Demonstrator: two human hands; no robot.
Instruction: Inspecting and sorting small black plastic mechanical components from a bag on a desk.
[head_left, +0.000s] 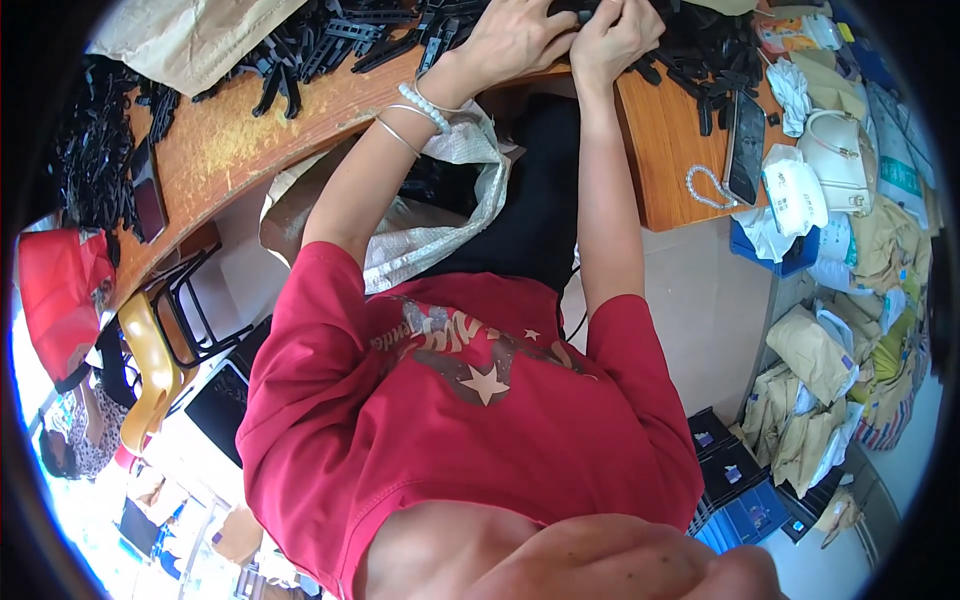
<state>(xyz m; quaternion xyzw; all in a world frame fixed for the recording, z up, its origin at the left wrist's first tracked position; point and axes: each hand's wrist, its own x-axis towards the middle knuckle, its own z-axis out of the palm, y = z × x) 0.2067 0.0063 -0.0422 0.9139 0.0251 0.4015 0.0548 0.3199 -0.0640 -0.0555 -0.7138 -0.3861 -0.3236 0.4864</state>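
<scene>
A small black plastic piece (584, 15) was between the person's two hands at the upper edge of the view, above the gap between two wooden tabletops. Only a dark sliver of it showed, so I could not tell which way it pointed or how its long axis ran.

The left hand (518, 42) reached in from the left, its fingers bent toward the right hand (615, 42) and nearly closed, gripping the piece. The right hand's fingers were curled in tightly, grasping the same piece from the other side; the exact contact of the fingertips was hidden by the knuckles and the picture's edge.

A white bead bracelet (425, 108) circled the left wrist, with a thin bangle (397, 134) just beside it. Left of that hand, a heap of long black plastic clips (340, 42) lay at mixed angles on the worn tabletop (225, 135), a few ends pointing toward the person. More black clips (700, 62) lay to the right of the right hand, near a smartphone (745, 150) whose long axis ran toward and away from the person. An open white woven sack (488, 185) stood below the left hand.
</scene>
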